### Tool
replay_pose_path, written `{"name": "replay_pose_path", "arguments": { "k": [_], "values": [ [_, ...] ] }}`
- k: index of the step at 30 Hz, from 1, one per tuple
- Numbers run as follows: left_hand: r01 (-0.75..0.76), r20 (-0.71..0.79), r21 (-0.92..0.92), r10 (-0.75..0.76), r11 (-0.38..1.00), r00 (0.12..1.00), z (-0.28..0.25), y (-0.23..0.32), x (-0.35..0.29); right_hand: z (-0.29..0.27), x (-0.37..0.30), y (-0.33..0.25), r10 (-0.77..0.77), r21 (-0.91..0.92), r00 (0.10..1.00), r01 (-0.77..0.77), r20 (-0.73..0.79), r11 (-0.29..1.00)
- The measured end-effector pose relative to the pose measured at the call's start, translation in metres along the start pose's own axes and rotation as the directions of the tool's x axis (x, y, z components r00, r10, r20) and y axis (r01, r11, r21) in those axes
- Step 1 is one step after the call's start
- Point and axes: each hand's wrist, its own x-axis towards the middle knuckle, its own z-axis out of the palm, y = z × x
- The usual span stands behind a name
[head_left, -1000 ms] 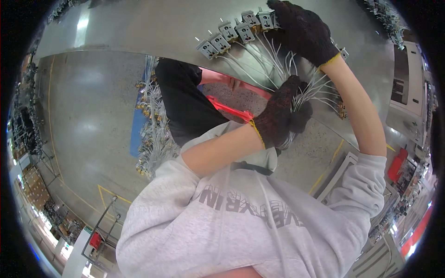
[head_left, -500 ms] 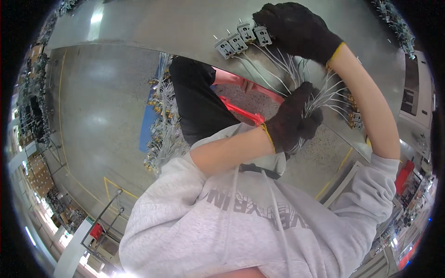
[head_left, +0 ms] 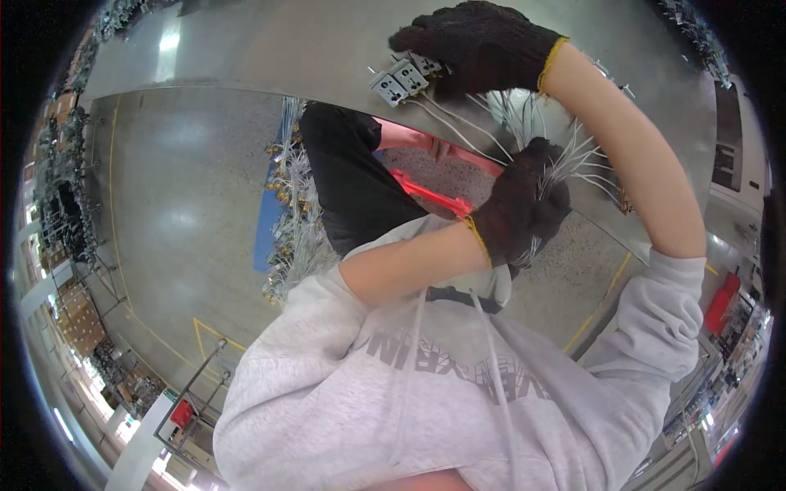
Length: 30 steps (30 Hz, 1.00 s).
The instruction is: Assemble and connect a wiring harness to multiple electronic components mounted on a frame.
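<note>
My left hand (head_left: 524, 204), in a black glove, is closed around a bundle of thin white wires (head_left: 565, 161) near the table edge. The wires fan out from its fist across the metal table (head_left: 278, 45). Farther off, my gloved right hand (head_left: 483, 49) reaches over a row of small grey box-shaped electrical parts (head_left: 399, 80) with metal shafts and wire leads. Two of these parts show fully and a third is partly under the fingers; the others are hidden. The right fingers curl over the covered parts, their tips at the row's far side.
More wired parts (head_left: 626, 200) lie at the table's right, partly behind my right forearm. Below the table edge, to the left, many wired parts hang in a cluster (head_left: 291, 221) beside a blue panel (head_left: 264, 229). A red bar (head_left: 430, 195) shows under the table.
My right hand has moved left and now covers parts of the row that showed before. The grey parts have shifted slightly left. My left hand stays around the wires.
</note>
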Motion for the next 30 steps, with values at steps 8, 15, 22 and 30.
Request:
{"name": "replay_pose_path", "arguments": {
  "k": [8, 15, 22, 30],
  "values": [
    [0.028, -0.081, -0.014, -0.029, 1.0, 0.996, 0.013, 0.006, -0.002, -0.002, 0.004, 0.012, -0.154, 0.059, 0.988, 0.154, -0.005, 0.986],
    [-0.03, -0.052, 0.058, 0.033, 0.998, 0.998, -0.002, -0.001, 0.006, 0.039, 0.002, 0.007, -0.07, -0.163, 0.966, 0.029, -0.25, 0.986],
    [-0.014, -0.06, 0.05, 0.017, 0.999, 0.998, -0.011, -0.014, 0.009, 0.062, 0.008, -0.015, -0.131, -0.18, 0.909, 0.063, -0.395, 0.982],
    [-0.456, 0.151, 0.749, 0.547, 0.48, 0.823, -0.057, -0.041, 0.036, 0.063, 0.007, -0.011, -0.04, -0.129, 0.969, 0.009, -0.242, 0.992]
  ]
}}
